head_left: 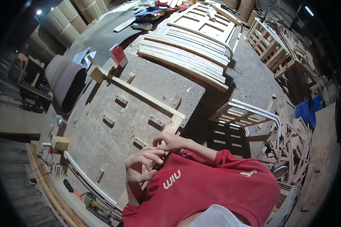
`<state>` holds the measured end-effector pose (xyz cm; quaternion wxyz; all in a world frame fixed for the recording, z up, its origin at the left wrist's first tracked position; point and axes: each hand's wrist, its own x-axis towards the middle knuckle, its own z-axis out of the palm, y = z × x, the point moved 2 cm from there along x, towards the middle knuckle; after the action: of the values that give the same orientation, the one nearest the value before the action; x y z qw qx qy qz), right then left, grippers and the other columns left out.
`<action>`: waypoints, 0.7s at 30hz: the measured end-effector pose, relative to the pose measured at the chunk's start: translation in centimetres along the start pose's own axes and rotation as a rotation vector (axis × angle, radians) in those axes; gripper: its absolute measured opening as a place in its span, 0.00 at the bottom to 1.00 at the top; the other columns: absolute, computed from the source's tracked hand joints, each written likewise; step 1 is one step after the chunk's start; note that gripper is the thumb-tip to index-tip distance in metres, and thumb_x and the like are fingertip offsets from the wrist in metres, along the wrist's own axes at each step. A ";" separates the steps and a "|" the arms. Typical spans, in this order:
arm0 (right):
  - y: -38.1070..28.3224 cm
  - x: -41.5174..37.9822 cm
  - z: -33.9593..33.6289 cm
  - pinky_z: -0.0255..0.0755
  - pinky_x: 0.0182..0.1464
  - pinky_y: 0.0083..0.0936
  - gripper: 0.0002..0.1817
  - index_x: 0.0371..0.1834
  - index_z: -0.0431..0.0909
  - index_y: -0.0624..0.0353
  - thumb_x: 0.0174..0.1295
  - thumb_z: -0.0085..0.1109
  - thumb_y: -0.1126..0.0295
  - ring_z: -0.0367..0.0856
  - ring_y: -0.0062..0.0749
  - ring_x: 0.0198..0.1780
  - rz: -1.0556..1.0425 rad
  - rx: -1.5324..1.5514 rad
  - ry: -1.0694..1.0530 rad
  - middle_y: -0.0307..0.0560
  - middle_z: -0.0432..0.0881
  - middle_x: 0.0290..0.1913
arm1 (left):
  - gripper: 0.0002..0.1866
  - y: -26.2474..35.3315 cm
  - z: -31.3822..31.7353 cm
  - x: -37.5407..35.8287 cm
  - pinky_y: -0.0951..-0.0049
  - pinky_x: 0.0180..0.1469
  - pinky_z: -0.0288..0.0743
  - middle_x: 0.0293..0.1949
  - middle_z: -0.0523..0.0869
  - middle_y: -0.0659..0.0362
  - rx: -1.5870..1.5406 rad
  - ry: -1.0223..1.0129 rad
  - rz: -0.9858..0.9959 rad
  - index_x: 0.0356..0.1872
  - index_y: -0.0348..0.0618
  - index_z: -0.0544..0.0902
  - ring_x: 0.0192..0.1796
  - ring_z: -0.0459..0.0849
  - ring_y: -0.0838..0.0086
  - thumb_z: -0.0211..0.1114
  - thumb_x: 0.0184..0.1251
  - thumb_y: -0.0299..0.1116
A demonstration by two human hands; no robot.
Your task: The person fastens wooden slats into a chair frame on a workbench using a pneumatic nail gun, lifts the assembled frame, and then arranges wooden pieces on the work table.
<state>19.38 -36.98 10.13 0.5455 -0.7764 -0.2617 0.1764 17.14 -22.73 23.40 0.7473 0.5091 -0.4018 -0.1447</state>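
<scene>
My left hand (142, 163) is in front of my red shirt, over the near edge of the workbench (89, 145). Its fingers are half curled, with the thumb apart from them, and nothing shows in it. Close beside it, my right hand (171, 142) has its fingers bent into a pinch; whatever is between them, if anything, is hidden. Both hands nearly touch. Under them a short wooden strip (172, 126) meets a long wooden strip (144, 95) at a corner on the bench. Small wooden blocks (155, 123) are fixed to the bench top around them.
A stack of curved wooden slats (182, 56) lies beyond the bench corner, with a panelled wooden frame (206, 22) behind. A red box (118, 55) stands at the far left. A slatted frame (250, 115) leans at right near scrap wood (291, 151). A nail gun (93, 202) lies lower left.
</scene>
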 end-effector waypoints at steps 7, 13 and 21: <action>-2.2 -1.4 -4.5 0.69 0.37 0.26 0.14 0.32 0.75 0.62 0.51 0.55 0.61 0.76 0.33 0.33 -0.110 0.001 0.113 0.47 0.78 0.28 | 0.08 -2.3 0.4 1.0 0.60 0.51 0.64 0.33 0.82 0.55 0.124 0.164 -0.117 0.21 0.40 0.78 0.49 0.76 0.58 0.68 0.35 0.21; -4.4 -3.6 -9.2 0.69 0.38 0.25 0.11 0.34 0.74 0.61 0.52 0.55 0.65 0.77 0.32 0.34 -0.106 0.078 0.174 0.47 0.78 0.31 | 0.06 -4.7 1.9 4.0 0.62 0.55 0.63 0.35 0.81 0.54 0.062 0.110 -0.152 0.28 0.38 0.77 0.50 0.75 0.62 0.64 0.45 0.22; -4.8 -6.0 -12.8 0.68 0.41 0.21 0.11 0.37 0.74 0.63 0.49 0.55 0.72 0.76 0.27 0.37 -0.019 0.072 0.194 0.46 0.78 0.33 | 0.09 -6.8 3.8 7.0 0.63 0.53 0.66 0.31 0.81 0.56 0.144 0.192 -0.146 0.28 0.40 0.77 0.46 0.77 0.64 0.66 0.43 0.21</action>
<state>20.70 -48.94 18.93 0.5976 -0.7672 -0.2084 0.1046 20.08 -32.54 21.27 0.7312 0.6010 -0.2994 -0.1201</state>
